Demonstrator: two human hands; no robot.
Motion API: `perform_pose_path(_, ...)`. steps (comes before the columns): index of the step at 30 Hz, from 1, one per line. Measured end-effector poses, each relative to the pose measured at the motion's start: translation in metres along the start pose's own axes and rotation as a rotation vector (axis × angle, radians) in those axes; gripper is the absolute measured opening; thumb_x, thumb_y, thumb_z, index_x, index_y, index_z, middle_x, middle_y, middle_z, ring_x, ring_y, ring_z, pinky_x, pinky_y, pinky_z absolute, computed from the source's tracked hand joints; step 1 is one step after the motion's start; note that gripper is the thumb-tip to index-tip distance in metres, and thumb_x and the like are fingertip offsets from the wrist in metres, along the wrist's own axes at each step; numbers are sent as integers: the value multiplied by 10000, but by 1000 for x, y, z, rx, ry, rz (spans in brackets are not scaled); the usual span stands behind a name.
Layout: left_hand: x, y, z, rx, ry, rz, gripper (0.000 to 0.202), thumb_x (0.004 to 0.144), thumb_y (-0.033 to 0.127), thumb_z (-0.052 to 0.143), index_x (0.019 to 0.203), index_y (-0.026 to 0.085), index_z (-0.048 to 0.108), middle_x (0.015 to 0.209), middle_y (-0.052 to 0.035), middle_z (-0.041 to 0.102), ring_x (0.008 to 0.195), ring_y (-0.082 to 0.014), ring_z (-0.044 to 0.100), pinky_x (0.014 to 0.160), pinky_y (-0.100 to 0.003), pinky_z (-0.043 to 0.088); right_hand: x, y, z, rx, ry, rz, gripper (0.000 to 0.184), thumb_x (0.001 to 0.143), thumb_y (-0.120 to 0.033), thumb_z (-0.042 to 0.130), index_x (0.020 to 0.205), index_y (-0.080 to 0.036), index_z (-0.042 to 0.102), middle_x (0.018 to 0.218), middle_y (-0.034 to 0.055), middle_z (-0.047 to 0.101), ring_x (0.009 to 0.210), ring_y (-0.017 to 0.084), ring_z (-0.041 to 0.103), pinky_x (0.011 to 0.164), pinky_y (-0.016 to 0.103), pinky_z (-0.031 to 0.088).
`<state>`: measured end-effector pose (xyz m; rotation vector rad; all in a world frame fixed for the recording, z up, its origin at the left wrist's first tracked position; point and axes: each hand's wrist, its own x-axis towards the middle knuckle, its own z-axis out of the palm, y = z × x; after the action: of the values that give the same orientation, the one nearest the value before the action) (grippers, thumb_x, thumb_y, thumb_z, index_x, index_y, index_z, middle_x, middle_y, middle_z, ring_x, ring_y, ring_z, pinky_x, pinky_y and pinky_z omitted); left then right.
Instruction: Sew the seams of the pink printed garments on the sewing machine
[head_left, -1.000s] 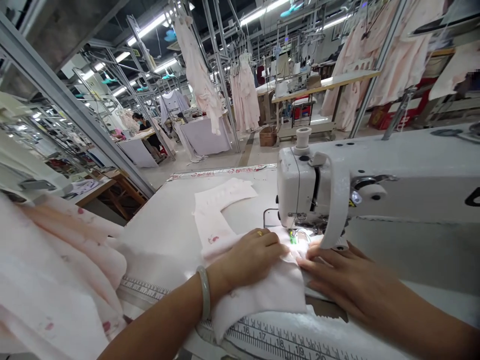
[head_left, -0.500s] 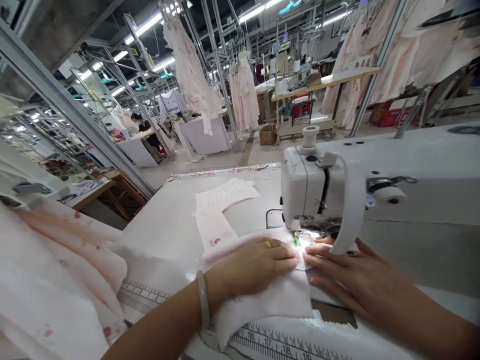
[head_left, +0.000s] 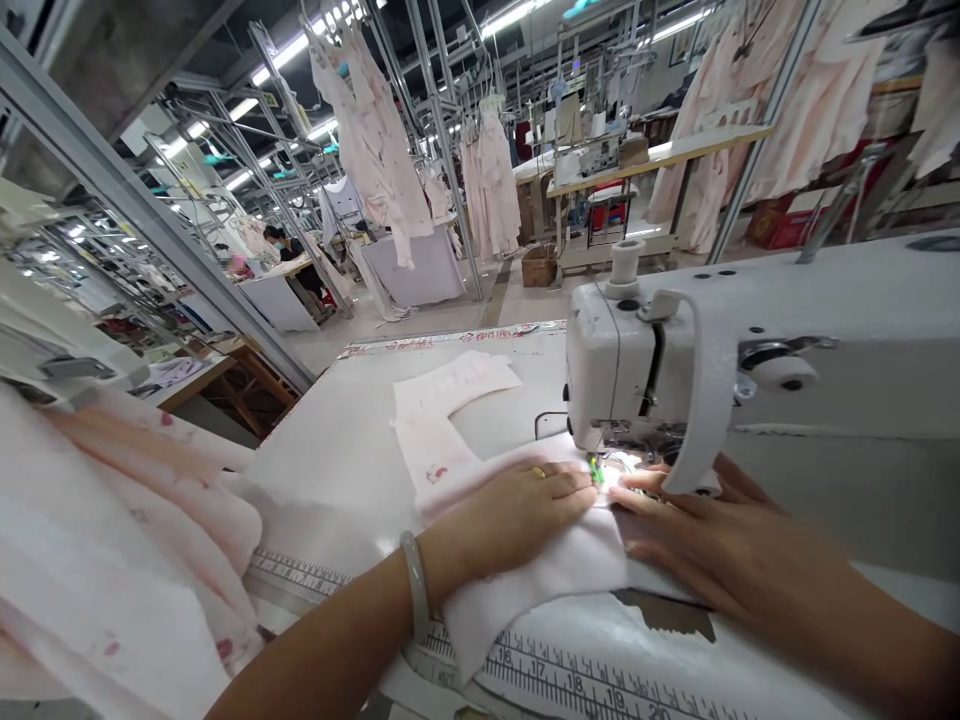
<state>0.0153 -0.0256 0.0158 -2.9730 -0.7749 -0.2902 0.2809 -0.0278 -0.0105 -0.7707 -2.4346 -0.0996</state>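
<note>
My left hand [head_left: 517, 515] lies flat on a pale pink fabric piece [head_left: 525, 585], fingers stretched toward the needle, a ring on one finger and a pale bangle on the wrist. My right hand [head_left: 705, 540] rests flat on the same fabric just right of the needle, its fingers spread and partly under the machine's arm. The white sewing machine [head_left: 675, 360] stands over the cloth, with its presser foot [head_left: 596, 470] lit between my fingertips. The fabric runs back past the needle to a cut-out end [head_left: 450, 395] on the table.
The white table [head_left: 337, 450] carries a printed ruler strip [head_left: 570, 680] along its front edge. A heap of pink garments [head_left: 112, 540] lies at my left. Hanging pink garments, metal racks and other work tables fill the hall behind, where a person sits at far left.
Both hands have slid slightly toward the needle with the fabric, which has fed a little further under the presser foot. The view has shifted slightly.
</note>
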Motion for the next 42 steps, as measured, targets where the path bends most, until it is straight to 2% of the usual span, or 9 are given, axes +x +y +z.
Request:
perform_pose_path(5,-1,-2,3,-24,53,37,232,1064,135,483,1246,129,626,1269,-92,707,1277,-182,613,1120,-339,488,-2,-4,-3,-86,-35,-169,356,1111,-356,387,1384,-227,575,1149,30,757,985,188,722,1256,383,-17)
perform_pose_path(8,-1,-2,3,-39,59,38,235,1067,121,466,1229,135,635,1239,-80,722,1282,-176,609,1121,-337,488,-4,-3,0,-122,-36,-185,356,1111,-373,388,1360,-217,588,1160,46,752,1018,188,714,1262,390,-68)
perform_pose_path(16,2,-4,-2,-57,-57,-92,347,985,8,468,1276,125,618,1437,-126,607,1374,-217,533,1153,-398,471,-3,-3,-4,-60,-10,-124,277,1103,-400,419,1217,-273,636,1162,11,760,1066,200,699,1271,369,-22)
perform_pose_path(23,1,-5,1,-77,-74,-121,451,960,-27,432,1374,108,546,1472,-118,578,1436,-214,468,1187,-393,435,-3,6,-3,40,-100,-11,292,1048,-481,505,1227,-321,671,1100,19,765,1015,262,709,1187,556,322)
perform_pose_path(31,0,-4,2,-65,-66,-131,463,970,-5,426,1403,123,525,1488,-112,567,1445,-196,452,1187,-383,421,-6,17,-1,16,-128,9,244,1052,-364,517,1227,-281,665,1046,28,772,937,220,702,1266,481,150)
perform_pose_path(34,-1,-1,2,-58,-77,-138,468,969,-2,418,1406,125,523,1495,-109,561,1450,-203,447,1211,-412,382,-6,19,-1,10,-118,26,235,1051,-357,512,1195,-284,683,998,28,768,916,232,688,1257,496,183)
perform_pose_path(36,-1,1,1,-51,-60,-164,457,984,17,399,1399,150,538,1499,-95,563,1465,-216,433,1260,-484,291,-5,20,-1,16,-112,28,231,1053,-372,510,1170,-293,693,991,29,763,918,241,682,1241,516,224)
perform_pose_path(39,-3,-2,-7,-31,21,-299,353,1057,176,410,1364,191,584,1427,-76,627,1491,-245,398,1287,-590,113,-2,22,-2,37,-111,19,236,1055,-407,506,1132,-291,697,1030,23,760,936,244,688,1227,553,249)
perform_pose_path(42,-16,-21,-23,28,-4,-637,371,1098,345,357,1379,244,577,1441,-57,614,1516,-245,347,1271,-623,82,0,19,-5,59,-115,-2,260,1062,-415,490,1156,-283,693,1057,21,762,954,237,707,1200,573,295)
